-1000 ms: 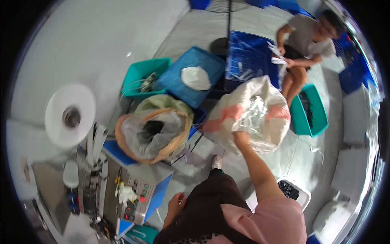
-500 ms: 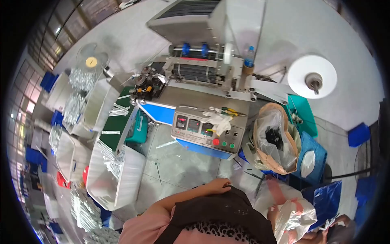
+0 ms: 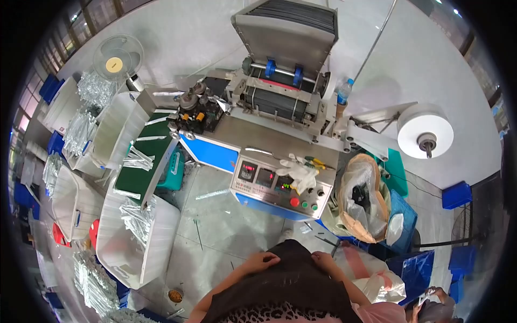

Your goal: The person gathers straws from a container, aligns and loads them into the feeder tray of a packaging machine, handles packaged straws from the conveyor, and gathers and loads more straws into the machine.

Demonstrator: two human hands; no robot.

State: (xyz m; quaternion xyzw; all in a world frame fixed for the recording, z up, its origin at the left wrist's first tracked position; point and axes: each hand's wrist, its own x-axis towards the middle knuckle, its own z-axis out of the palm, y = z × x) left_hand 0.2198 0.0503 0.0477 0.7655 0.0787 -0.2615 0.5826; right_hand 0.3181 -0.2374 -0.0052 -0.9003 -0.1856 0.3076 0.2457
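Low in the view, my left hand [image 3: 262, 260] rests against the dark apron [image 3: 280, 280], its fingers curled in; whatever it may hold is hidden. My right hand [image 3: 324, 260] is at the apron's other side, fingers bent and too small to read clearly. Just right of it lies a white sack with pink bands [image 3: 366, 269]. Ahead of both hands stands a machine with a control panel [image 3: 269, 185], white gloves [image 3: 298, 173] lying on it. A green conveyor [image 3: 142, 161] carries white strips to the left.
A white bin [image 3: 161, 242] sits below the conveyor, with more bins farther left. A paper-lined sack [image 3: 347, 215], a white reel [image 3: 425, 129] and a blue crate [image 3: 414, 269] are on the right. A co-worker's hands [image 3: 431, 296] hold white strips at the lower right.
The view has swung from the sacks to the machine and conveyor. My right hand has left the white sack and come to the apron, near my left hand.
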